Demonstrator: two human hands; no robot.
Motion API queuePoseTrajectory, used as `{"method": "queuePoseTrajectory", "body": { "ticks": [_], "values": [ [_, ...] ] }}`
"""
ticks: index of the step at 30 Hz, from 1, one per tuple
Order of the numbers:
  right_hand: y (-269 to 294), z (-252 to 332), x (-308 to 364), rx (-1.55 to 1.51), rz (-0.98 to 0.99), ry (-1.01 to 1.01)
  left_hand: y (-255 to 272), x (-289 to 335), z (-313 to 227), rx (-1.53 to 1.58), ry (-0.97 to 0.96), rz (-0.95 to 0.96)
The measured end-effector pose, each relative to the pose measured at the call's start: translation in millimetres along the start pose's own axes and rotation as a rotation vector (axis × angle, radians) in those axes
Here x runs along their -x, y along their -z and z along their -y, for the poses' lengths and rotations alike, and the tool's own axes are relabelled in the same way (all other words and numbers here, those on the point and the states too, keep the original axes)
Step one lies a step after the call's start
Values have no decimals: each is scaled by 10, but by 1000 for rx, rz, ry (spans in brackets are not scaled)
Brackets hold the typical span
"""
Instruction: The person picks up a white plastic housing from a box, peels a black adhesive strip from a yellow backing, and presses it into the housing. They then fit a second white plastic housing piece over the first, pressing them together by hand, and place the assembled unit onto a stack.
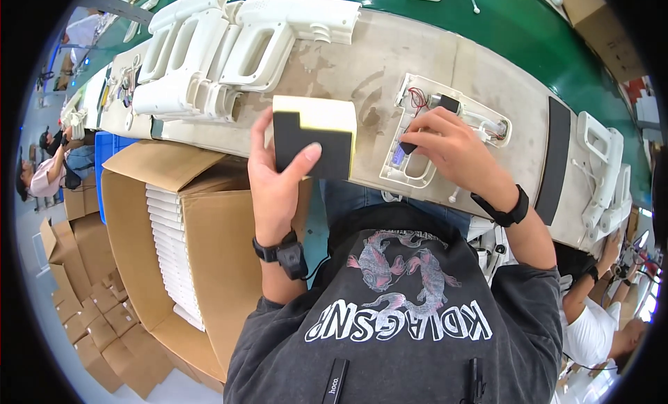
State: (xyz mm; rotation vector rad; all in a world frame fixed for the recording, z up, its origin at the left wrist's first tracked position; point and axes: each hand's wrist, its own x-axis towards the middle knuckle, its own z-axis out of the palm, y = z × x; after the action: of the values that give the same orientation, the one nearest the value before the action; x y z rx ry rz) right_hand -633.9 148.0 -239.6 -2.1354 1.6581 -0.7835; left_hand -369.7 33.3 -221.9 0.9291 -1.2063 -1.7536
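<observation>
My left hand (273, 188) is wrapped round a thick black-and-pale-yellow block (316, 150), thumb across its black face and fingers behind its left side. The block has a stepped black face and a pale top, like a stack of foam pads, and is held up at the table's near edge. My right hand (449, 143) pinches a small black piece (408, 147) over an open white plastic housing half (403, 98) lying on the table. Inside the housing are a dark cylindrical motor (445, 103), red wires (417, 98) and a clear bluish part (398, 155). My right hand covers its middle.
Several white housings (257, 52) are stacked at the far left of the table (390, 45). A black strip (554, 160) and more white housings (598, 174) lie to the right. Below left stands an open cardboard box (223, 265) of white parts. Other people sit at both sides.
</observation>
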Motion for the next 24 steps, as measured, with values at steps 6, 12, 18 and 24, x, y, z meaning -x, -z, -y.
{"method": "queuePoseTrajectory", "body": {
  "ticks": [6,12,18,24],
  "values": [
    [-112,-47,-47,80,86,106,-84,-385,478,2,97,23],
    [-86,-19,-96,61,168,87,-110,-289,550,-1139,-437,-193],
    [195,-151,-295,-181,202,36,75,-684,25,-1237,-685,-242],
    [52,-635,-1595,286,-260,16,157,-1247,-162,-1315,-649,-192]
  ]
}}
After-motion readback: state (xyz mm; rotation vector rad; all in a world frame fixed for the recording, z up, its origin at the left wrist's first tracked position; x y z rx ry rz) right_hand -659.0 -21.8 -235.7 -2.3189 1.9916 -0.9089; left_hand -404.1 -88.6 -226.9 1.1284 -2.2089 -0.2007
